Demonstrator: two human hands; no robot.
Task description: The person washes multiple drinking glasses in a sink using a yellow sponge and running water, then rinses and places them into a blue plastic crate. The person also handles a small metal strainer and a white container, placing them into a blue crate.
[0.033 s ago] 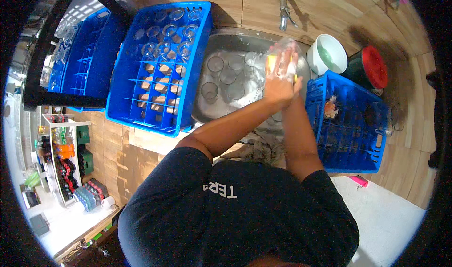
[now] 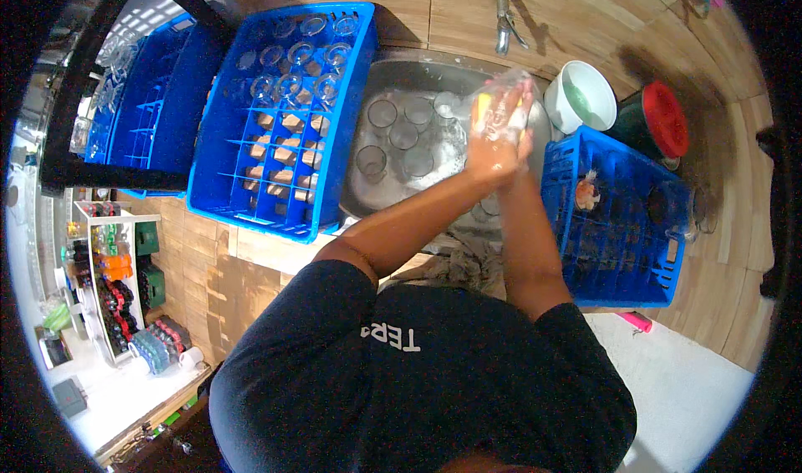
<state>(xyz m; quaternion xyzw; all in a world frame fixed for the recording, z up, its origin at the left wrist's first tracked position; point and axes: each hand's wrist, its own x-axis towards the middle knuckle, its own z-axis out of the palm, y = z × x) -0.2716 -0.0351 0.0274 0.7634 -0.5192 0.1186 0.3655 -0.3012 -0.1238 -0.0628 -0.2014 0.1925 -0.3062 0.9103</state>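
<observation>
Over the right side of the metal sink (image 2: pixel 401 70), my two soapy hands are pressed together. My left hand (image 2: pixel 499 143) is closed on a yellow sponge (image 2: pixel 482 107), which shows at its edge under the foam. Largely hidden behind it, my right hand (image 2: pixel 525 143) appears closed around a clear drinking glass (image 2: pixel 516 79), whose blurred rim shows above the fingers. Several clear glasses (image 2: pixel 403 134) stand in the sink to the left, with white suds (image 2: pixel 452 143) beside them.
Left of the sink, a blue divided crate (image 2: pixel 334 181) holds several glasses in its far compartments. Another blue crate (image 2: pixel 576 147) stands at right. Behind that are a white bucket (image 2: pixel 555 106) and a dark container with a red top (image 2: pixel 666 118). A tap (image 2: pixel 502 14) overhangs the sink.
My hands have turned slightly against each other around the sponge and glass, and the glass's visible end has shifted a little right. The glasses in the sink look unmoved.
</observation>
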